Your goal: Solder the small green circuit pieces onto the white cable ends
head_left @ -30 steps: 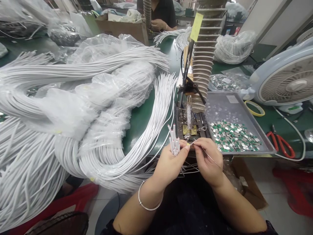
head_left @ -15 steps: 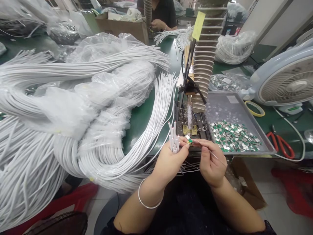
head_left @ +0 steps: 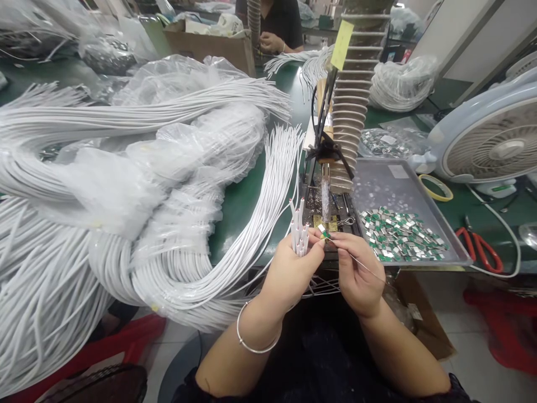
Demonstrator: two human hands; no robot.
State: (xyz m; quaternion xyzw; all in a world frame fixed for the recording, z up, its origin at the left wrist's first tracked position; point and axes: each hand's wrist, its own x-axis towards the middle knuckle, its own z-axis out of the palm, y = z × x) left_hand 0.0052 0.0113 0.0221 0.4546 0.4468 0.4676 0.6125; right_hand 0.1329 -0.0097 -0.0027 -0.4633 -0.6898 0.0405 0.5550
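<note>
My left hand [head_left: 291, 271] is closed around a small bunch of white cables [head_left: 299, 232], their stripped ends pointing up. At its thumb and fingertips sits a small green circuit board with a metal USB plug [head_left: 323, 231]. My right hand [head_left: 361, 274] pinches a thin solder wire [head_left: 364, 265], whose front end reaches that board. Just above the fingertips, a soldering iron [head_left: 325, 190] hangs tip down in a stand. A yellowish sponge pad [head_left: 329, 223] lies beneath the tip. Fingers hide the contact between cable and board.
A grey tray [head_left: 455, 249] with many small green boards stands at right, near red-handled scissors [head_left: 480, 249], a tape roll [head_left: 436, 187] and a fan [head_left: 499, 134]. White cable bundles [head_left: 176, 280] fill the left. A ribbed hose [head_left: 352, 112] hangs behind the iron. Another person's hand [head_left: 272, 42] shows behind.
My right hand has moved slightly left, bringing the solder wire up to the board. The board and plug have risen and tilted a little in my left fingertips.
</note>
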